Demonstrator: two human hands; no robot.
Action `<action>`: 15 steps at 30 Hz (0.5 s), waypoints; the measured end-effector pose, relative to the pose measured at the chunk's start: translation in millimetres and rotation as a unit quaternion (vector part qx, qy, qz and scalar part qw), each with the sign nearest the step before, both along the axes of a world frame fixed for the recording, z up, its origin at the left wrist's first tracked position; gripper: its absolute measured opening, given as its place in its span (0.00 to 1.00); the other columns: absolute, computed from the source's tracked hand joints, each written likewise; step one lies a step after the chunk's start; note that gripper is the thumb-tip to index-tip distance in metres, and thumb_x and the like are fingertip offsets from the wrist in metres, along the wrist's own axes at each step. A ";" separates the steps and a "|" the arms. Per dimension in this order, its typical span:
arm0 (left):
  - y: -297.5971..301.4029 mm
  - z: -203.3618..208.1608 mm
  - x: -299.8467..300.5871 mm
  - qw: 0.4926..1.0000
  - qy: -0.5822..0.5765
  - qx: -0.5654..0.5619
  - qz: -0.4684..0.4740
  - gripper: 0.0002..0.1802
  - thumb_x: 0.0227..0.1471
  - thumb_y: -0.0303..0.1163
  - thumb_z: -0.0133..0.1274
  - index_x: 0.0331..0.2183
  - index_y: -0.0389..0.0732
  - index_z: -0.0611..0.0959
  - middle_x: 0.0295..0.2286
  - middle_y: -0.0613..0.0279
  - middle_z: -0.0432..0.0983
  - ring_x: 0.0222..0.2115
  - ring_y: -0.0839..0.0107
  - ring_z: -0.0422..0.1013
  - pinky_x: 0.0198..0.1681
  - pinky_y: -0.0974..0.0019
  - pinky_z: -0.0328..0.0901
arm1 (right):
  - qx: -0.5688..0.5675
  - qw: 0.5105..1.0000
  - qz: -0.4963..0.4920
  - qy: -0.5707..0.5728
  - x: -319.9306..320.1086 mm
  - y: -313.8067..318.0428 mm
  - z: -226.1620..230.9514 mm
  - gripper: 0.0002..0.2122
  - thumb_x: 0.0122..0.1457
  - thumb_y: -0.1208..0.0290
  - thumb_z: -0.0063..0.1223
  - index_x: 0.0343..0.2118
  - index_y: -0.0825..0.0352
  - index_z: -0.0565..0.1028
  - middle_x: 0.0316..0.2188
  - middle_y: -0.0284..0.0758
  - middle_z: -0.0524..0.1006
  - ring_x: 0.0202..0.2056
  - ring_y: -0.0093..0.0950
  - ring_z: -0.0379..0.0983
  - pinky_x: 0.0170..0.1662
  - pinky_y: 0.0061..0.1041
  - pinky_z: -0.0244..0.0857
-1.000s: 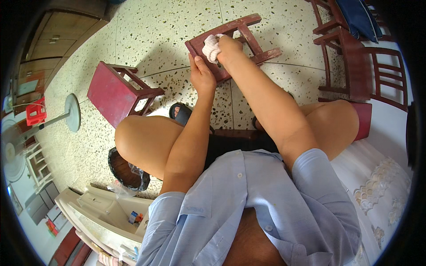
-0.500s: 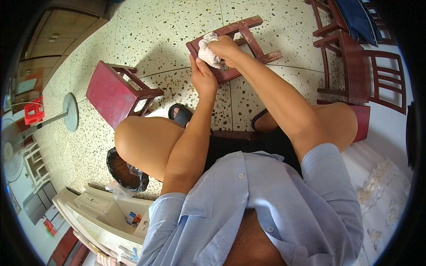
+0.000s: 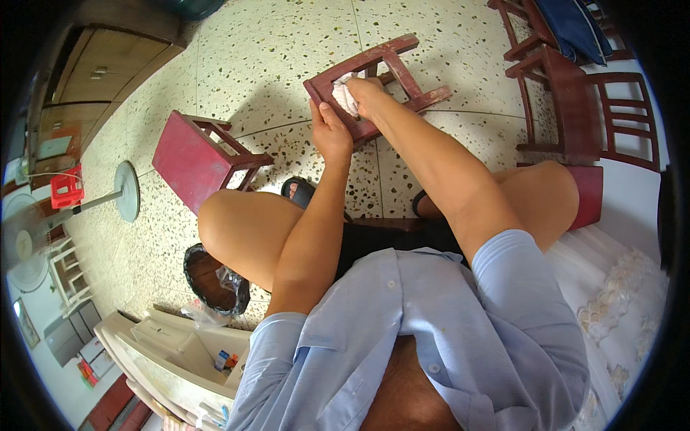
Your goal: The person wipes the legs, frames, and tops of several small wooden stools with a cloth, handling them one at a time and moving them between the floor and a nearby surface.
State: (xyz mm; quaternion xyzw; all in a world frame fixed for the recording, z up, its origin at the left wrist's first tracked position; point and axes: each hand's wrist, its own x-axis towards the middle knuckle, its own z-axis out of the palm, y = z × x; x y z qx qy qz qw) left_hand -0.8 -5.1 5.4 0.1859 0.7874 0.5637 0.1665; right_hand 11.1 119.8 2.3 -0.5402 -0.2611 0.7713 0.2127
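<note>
- We find the wooden stool (image 3: 402,75) tipped on its side in front of the person, over the speckled floor (image 3: 287,57), its seat end to the left and its legs to the right; whether it touches the floor we cannot tell.
- We record the left hand (image 3: 330,133) grasping the stool at the near corner of its seat end, thumb on the facing side.
- We record the right hand (image 3: 367,97) closed around a bunched pale cloth (image 3: 346,93), which lies against the stool between its two long legs, close to the seat end.
- Progress: we judge the work to be under way at the seat end; the leg ends lie clear of the cloth. Which surfaces are done we cannot establish.
- Condition: we note dark red paint, with pale scuffed patches along the far leg and at the tip of the near leg. We see no broken part.
- We also note a second red stool (image 3: 190,154) standing apart, to the left.
</note>
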 end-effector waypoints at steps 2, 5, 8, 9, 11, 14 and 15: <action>1.9 2.1 1.5 1.000 -0.006 -0.022 -0.004 0.33 0.65 0.49 0.38 0.61 0.33 0.66 0.54 0.39 0.70 0.54 0.48 0.68 0.56 0.60 0.63 | 0.026 0.999 -0.028 -0.023 3.9 -6.7 12.5 0.06 0.52 0.82 0.52 0.32 0.78 0.76 0.28 0.41 0.80 0.24 0.28 0.77 0.21 0.31 0.69; 0.1 -2.1 -2.0 1.000 0.026 -0.013 0.007 0.33 0.65 0.49 0.38 0.60 0.34 0.66 0.53 0.38 0.70 0.53 0.48 0.70 0.54 0.59 0.64 | 0.196 0.974 0.011 -0.117 9.4 -19.8 29.5 0.07 0.48 0.81 0.58 0.31 0.77 0.76 0.30 0.43 0.80 0.26 0.29 0.78 0.22 0.31 0.69; 2.3 -1.5 5.5 1.000 0.015 -0.008 -0.001 0.33 0.65 0.50 0.38 0.60 0.35 0.67 0.52 0.38 0.70 0.52 0.47 0.70 0.53 0.59 0.65 | 0.306 0.948 0.035 -0.080 26.9 -13.4 26.8 0.09 0.48 0.80 0.61 0.35 0.71 0.78 0.31 0.44 0.80 0.25 0.31 0.78 0.21 0.31 0.70; -5.9 -3.1 0.7 0.999 0.022 -0.028 0.011 0.33 0.65 0.50 0.38 0.60 0.35 0.67 0.52 0.38 0.71 0.52 0.47 0.70 0.53 0.59 0.65 | 0.208 0.977 -0.048 -0.004 25.8 -18.3 41.1 0.07 0.51 0.80 0.59 0.34 0.69 0.78 0.30 0.43 0.80 0.22 0.30 0.77 0.19 0.32 0.68; -6.4 0.8 -2.1 0.999 0.023 -0.041 0.017 0.33 0.65 0.50 0.38 0.60 0.35 0.67 0.52 0.38 0.71 0.52 0.48 0.70 0.53 0.59 0.64 | 0.027 0.967 -0.223 0.122 31.0 -6.0 48.0 0.06 0.56 0.84 0.51 0.34 0.66 0.75 0.28 0.40 0.79 0.17 0.31 0.74 0.15 0.34 0.64; 10.9 5.9 12.3 1.000 -0.003 0.006 -0.001 0.33 0.65 0.50 0.39 0.60 0.34 0.67 0.51 0.38 0.72 0.51 0.48 0.71 0.53 0.59 0.65 | -0.018 0.959 -0.232 0.164 41.0 23.4 20.7 0.09 0.59 0.84 0.47 0.42 0.69 0.70 0.30 0.37 0.77 0.26 0.31 0.78 0.24 0.36 0.72; -9.3 -5.2 -3.1 1.000 0.003 -0.011 0.022 0.33 0.65 0.50 0.39 0.60 0.34 0.67 0.51 0.38 0.72 0.51 0.48 0.71 0.53 0.59 0.65 | -0.060 0.957 -0.265 0.103 15.3 -3.1 44.9 0.10 0.58 0.83 0.48 0.44 0.69 0.72 0.32 0.38 0.78 0.30 0.30 0.78 0.28 0.34 0.72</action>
